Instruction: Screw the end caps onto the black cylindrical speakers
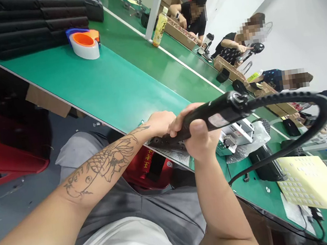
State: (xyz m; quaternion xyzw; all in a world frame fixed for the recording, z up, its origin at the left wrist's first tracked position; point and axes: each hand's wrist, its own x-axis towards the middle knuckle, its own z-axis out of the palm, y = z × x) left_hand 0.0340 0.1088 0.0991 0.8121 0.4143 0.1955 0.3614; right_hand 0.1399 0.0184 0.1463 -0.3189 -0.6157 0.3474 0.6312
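Observation:
My right hand (pixel 199 133) is closed around the black handle of a corded hand tool (pixel 219 111), thumb on top. Its thick black cable (pixel 310 119) loops right and down to the green bench. My left hand (pixel 160 123), on a tattooed forearm, is closed on the tool's front end and on a flat dark part (pixel 166 142) at the bench edge. What lies under the left fingers is hidden.
The long green bench (pixel 110 85) carries a tape dispenser (pixel 85 42), stacked black cases (pixel 26 20), a drink bottle (pixel 159 26), a yellow label sheet (pixel 310 183) and a black box (pixel 265 165). Several other people work at the far right. Red crates (pixel 3 143) stand on the floor.

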